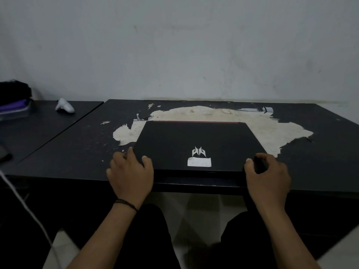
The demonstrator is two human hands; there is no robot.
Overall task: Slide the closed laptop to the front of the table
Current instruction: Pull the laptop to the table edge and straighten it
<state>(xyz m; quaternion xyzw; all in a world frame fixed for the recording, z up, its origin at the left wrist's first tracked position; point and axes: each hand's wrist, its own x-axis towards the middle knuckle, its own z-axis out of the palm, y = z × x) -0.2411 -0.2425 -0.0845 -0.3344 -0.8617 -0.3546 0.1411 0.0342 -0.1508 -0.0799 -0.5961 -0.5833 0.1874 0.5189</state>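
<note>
A closed black laptop [196, 140] with a silver logo and a white sticker lies flat on the dark table [68, 152], its near edge close to the table's front edge. My left hand [132, 173] grips the laptop's near left corner, thumb on the lid. At the near right corner my right hand [268, 175] holds on, fingers curled around the edge.
A large patch of peeled, pale surface [252, 123] spreads behind the laptop. On a second table at the left lie a white controller [65, 106] and a dark bundle on a purple box [14, 105]. A white cable [25, 206] hangs at the lower left. The wall stands right behind.
</note>
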